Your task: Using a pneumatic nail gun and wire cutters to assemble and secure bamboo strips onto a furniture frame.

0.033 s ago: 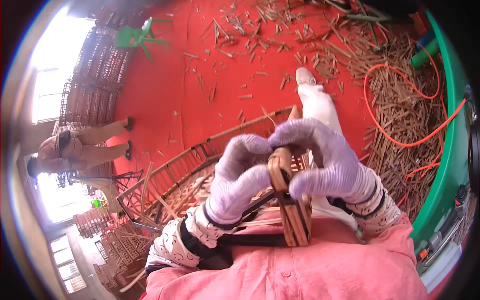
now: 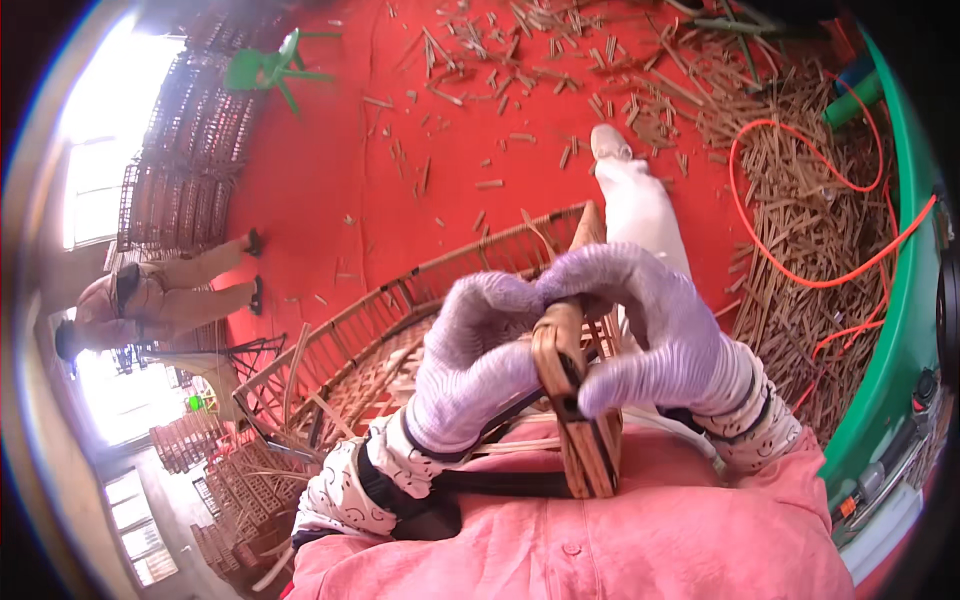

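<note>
Partly hidden by their own knuckles, gloved fingers of left hand [image 2: 468, 350] and right hand [image 2: 665, 330] curl, gripping either side of a bound wooden rim [image 2: 556, 350].

Cannot make out any readable word, label, brand, number or sign — neither on the woven basket [image 2: 425, 271] nor on the pink shirt [image 2: 500, 550]; on the tools [image 2: 885, 470], too small to tell.
</note>
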Tool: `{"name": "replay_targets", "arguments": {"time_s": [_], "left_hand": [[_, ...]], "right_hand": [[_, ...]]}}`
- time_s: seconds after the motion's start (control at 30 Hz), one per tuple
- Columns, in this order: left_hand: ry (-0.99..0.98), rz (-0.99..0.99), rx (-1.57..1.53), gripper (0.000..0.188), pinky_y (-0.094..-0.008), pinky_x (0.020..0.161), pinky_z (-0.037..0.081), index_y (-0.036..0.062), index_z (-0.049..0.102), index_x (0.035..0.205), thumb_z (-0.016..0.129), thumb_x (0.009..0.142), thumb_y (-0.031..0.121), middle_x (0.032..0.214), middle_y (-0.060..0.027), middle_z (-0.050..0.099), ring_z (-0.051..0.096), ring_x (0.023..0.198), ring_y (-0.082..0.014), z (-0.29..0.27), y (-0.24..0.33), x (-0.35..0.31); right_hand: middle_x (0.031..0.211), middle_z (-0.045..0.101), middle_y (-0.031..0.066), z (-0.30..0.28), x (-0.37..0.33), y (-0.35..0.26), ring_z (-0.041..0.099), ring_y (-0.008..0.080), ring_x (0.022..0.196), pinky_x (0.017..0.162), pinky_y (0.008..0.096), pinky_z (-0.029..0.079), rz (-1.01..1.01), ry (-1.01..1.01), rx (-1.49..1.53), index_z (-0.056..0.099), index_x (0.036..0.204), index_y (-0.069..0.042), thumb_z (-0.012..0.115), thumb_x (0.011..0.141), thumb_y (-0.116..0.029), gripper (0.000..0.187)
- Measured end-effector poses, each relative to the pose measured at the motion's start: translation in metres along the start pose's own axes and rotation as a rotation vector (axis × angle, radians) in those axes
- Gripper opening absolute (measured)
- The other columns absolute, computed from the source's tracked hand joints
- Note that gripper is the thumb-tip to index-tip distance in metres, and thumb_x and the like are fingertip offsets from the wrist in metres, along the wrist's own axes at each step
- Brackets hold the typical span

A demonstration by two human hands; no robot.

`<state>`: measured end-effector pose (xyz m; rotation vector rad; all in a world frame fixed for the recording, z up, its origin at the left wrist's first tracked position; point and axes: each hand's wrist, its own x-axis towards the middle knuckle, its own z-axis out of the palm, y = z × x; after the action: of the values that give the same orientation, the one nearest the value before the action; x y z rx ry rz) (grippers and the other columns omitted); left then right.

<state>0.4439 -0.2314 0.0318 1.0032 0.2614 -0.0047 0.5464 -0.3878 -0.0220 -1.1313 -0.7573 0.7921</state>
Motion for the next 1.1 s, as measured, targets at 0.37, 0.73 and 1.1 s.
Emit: {"name": "replay_targets", "arguments": {"time_s": [0.37, 0.73, 1.1], "left_hand": [[-0.172, 0.054, 0.356, 0.051, -0.039, 0.092, 0.037, 0.0041, 0.051, 0.1, 0.081, 0.064, 0.023, 0.104, -0.0089, 0.049, 0.049, 0.101, -0.0226, -0.038, -0.016, -0.002], [-0.331, 0.423, 0.602, 0.03, -0.0403, 0.068, 0.044, 0.0027, 0.058, 0.089, 0.068, 0.076, 0.028, 0.073, -0.0148, 0.056, 0.056, 0.068, -0.0279, -0.026, -0.009, 0.025], [0.149, 0.053, 0.463, 0.027, -0.0261, 0.077, 0.045, -0.0009, 0.051, 0.102, 0.063, 0.082, 0.013, 0.096, -0.0073, 0.055, 0.054, 0.088, -0.0133, -0.008, 0.009, 0.002]], "right_hand": [[0.104, 0.049, 0.0137, 0.0, -0.002, 0.015, 0.053, 0.0255, 0.099, 0.087, 0.0389, 0.044, -0.312, 0.066, 0.029, 0.044, 0.101, -0.009, 0.089, 0.044, -0.029, 0.075], [0.101, 0.049, 0.0121, -0.003, -0.002, 0.022, 0.052, 0.0302, 0.103, 0.092, 0.0455, 0.042, -0.375, 0.051, 0.066, 0.055, 0.089, -0.009, 0.083, 0.052, -0.037, 0.055], [0.104, 0.051, 0.0112, -0.001, 0.002, 0.009, 0.049, 0.0211, 0.104, 0.096, 0.0416, 0.034, -0.314, 0.092, -0.246, 0.048, 0.106, -0.003, 0.076, 0.067, -0.038, 0.059]]}}
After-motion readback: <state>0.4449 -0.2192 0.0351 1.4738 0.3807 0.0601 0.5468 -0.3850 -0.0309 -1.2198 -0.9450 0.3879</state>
